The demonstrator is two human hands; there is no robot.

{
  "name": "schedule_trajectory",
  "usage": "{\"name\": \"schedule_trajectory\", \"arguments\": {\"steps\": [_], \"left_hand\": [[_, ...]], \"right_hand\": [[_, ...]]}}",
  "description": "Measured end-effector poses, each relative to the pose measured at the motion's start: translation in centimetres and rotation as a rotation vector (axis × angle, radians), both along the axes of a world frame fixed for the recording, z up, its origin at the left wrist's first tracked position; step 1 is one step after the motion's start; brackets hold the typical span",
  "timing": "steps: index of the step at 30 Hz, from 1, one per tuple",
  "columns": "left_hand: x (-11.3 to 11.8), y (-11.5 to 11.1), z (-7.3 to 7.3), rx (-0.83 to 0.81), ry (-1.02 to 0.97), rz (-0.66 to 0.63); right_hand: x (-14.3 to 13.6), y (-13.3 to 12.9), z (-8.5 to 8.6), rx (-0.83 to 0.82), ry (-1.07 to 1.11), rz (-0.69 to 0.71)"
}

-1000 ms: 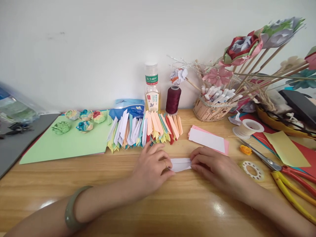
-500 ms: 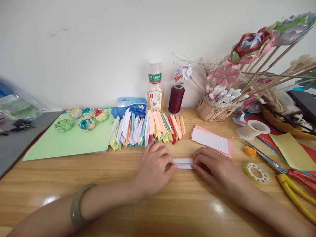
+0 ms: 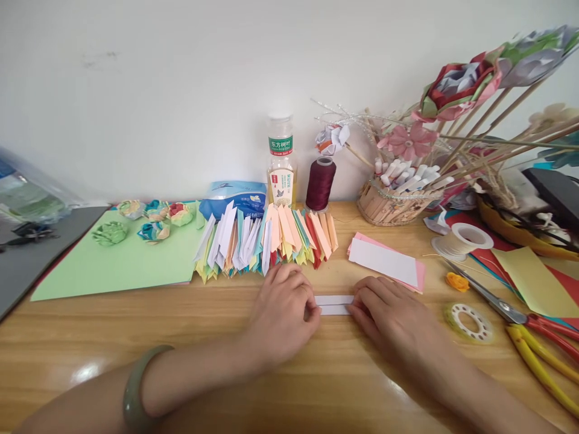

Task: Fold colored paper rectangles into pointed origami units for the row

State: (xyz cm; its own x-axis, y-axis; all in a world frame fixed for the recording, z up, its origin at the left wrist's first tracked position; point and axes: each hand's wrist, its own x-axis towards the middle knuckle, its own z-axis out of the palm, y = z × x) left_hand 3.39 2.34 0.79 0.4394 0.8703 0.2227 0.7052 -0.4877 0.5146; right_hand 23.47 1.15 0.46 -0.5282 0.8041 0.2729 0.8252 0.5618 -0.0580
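A narrow white paper strip (image 3: 333, 305) lies on the wooden table with a lengthwise line along its middle where the folded edges meet. My left hand (image 3: 284, 316) pinches its left end between thumb and fingers. At the right end, my right hand (image 3: 389, 313) grips the strip the same way; both ends are hidden under the fingers. Just behind my left hand stands a row of folded paper pieces (image 3: 266, 238) in white, peach, red, yellow and teal. Beyond my right hand lies a stack of white and pink paper slips (image 3: 384, 260).
Paper flowers (image 3: 154, 231) rest on green sheets (image 3: 113, 271) at the left. Behind the row are a bottle (image 3: 281, 163), a tissue pack (image 3: 233, 196) and a maroon thread spool (image 3: 321, 184). Rightward lie scissors (image 3: 506, 310), a tape roll (image 3: 470, 322), yellow-handled pliers (image 3: 538, 355) and a woven basket (image 3: 393, 205).
The strip's two folded edges now lie flatter, with an even line between them. Both hands keep their grip at the ends. The whole view has shifted slightly.
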Motion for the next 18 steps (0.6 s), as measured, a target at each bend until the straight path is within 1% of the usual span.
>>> {"name": "schedule_trajectory", "arguments": {"steps": [3,7,10,12,14,16,18], "left_hand": [[-0.1,-0.1,0.0,0.002,0.039,-0.009],[-0.4,-0.2,0.0,0.004,0.031,-0.025],[-0.7,-0.2,-0.3,0.042,0.032,-0.114],[-0.8,-0.1,-0.6,0.116,0.037,-0.177],[-0.9,0.0,-0.8,0.218,0.028,-0.215],[-1.0,0.1,-0.9,0.301,0.031,-0.241],[-1.1,0.0,-0.9,0.363,0.079,-0.272]], "right_hand": [[-0.1,0.0,0.0,0.031,-0.039,-0.004],[-0.1,0.1,0.1,-0.011,-0.048,-0.006],[0.1,0.2,0.2,-0.059,-0.028,-0.007],[0.3,0.2,0.4,-0.066,-0.025,0.017],[0.3,0.2,0.7,-0.015,-0.037,0.054],[0.1,-0.1,1.1,0.090,-0.055,0.114],[-0.1,-0.6,1.2,0.200,-0.093,0.192]]}}
